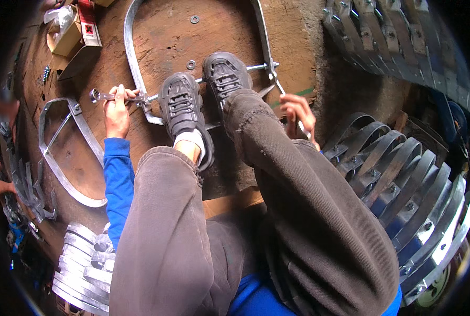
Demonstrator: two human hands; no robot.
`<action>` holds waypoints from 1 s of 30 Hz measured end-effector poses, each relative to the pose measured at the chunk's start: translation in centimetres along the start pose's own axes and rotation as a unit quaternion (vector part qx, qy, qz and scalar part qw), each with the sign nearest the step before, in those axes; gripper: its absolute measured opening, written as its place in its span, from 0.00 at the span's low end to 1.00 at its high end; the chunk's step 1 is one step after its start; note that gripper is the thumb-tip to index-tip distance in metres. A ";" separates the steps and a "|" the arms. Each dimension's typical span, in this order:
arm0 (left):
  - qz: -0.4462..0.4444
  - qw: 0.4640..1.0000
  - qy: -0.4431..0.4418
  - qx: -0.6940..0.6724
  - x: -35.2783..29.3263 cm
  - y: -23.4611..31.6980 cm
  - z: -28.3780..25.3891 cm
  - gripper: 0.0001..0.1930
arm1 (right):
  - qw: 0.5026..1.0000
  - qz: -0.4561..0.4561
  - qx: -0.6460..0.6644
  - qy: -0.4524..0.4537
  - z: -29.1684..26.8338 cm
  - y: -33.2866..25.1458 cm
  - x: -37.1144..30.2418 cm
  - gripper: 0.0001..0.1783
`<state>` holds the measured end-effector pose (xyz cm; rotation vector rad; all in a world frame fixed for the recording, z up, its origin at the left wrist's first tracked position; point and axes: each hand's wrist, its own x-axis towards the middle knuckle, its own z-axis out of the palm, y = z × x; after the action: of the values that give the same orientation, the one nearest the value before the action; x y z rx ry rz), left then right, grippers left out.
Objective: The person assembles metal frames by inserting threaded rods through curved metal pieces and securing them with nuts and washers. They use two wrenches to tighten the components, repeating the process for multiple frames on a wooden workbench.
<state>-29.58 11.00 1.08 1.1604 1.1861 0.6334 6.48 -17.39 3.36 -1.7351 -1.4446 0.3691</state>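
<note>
My left hand (117,113) is closed around a combination wrench (108,97). The wrench's ring end sticks out to the left. Its other end meets the left end of a threaded rod (253,67) that crosses a curved flat-metal band (131,47). My right hand (298,113) has its fingers curled round a slim metal wrench (280,87), partly hidden by the fingers. That tool reaches up toward the rod's right end. My left shoe (180,100) and right shoe (226,73) stand inside the band, over the rod.
Two washers, one a far washer (194,19), lie on the wooden board (293,31). Another metal band (61,174) lies left, below an open cardboard box (69,45). Metal bands stack at lower left (79,268) and right (403,184). Another person's hand (3,188) shows far left.
</note>
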 end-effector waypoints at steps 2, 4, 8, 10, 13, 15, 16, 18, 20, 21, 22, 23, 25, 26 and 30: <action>0.003 1.000 0.005 0.026 -0.3 0.5 -0.3 0.17 | 0.999 -0.033 -0.004 -0.013 -1.0 0.4 4.4 0.14; 0.017 0.998 0.014 0.062 -0.7 0.1 -1.2 0.17 | 0.990 0.110 0.056 -0.073 -0.7 0.6 8.4 0.13; 0.020 0.997 -0.004 0.068 0.3 -1.4 -0.1 0.18 | 0.982 0.115 -0.020 -0.146 -0.7 3.6 14.5 0.15; 0.010 0.997 0.006 0.074 0.3 -2.0 -0.8 0.18 | 0.975 0.090 -0.055 -0.197 0.2 4.0 16.9 0.17; 0.032 0.987 -0.009 0.160 -0.1 -1.1 0.9 0.19 | 0.960 0.142 -0.028 -0.239 0.6 5.7 18.1 0.23; 0.036 0.974 -0.006 0.223 -0.8 -0.1 0.9 0.20 | 0.949 0.181 -0.011 -0.258 1.0 5.1 18.5 0.25; 0.033 0.976 0.008 0.216 -1.5 0.3 1.7 0.20 | 0.942 0.205 -0.009 -0.266 0.7 5.0 18.4 0.25; 0.026 0.980 0.015 0.198 -1.2 0.1 1.4 0.20 | 0.953 0.193 0.012 -0.233 0.7 5.0 17.7 0.24; 0.029 0.984 0.011 0.175 -1.3 -0.1 1.4 0.20 | 0.966 0.186 0.041 -0.175 0.5 3.9 16.9 0.25; 0.030 0.986 0.010 0.164 -1.4 -0.2 1.3 0.20 | 0.968 0.174 0.033 -0.177 0.4 4.7 16.5 0.23; 0.028 0.985 0.011 0.171 -1.4 -0.1 1.4 0.20 | 0.969 0.177 0.038 -0.168 0.4 4.9 16.2 0.23; 0.026 0.984 0.013 0.178 -1.4 0.0 1.6 0.20 | 0.970 0.180 0.042 -0.159 0.4 4.9 16.0 0.22; 0.037 0.982 0.004 0.184 -1.6 -0.1 1.7 0.19 | 0.972 0.152 0.006 -0.178 0.5 5.0 15.7 0.21; 0.043 0.982 0.012 0.184 -1.6 0.0 1.8 0.19 | 0.974 0.156 0.011 -0.162 0.8 4.9 15.5 0.21; 0.052 0.983 0.023 0.174 -1.2 -0.3 1.9 0.18 | 0.978 0.138 -0.020 -0.157 0.8 3.4 14.8 0.19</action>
<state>-28.18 9.17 1.16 1.5164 1.3157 0.5473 12.61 -3.48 4.41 -1.9831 -1.4330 0.7980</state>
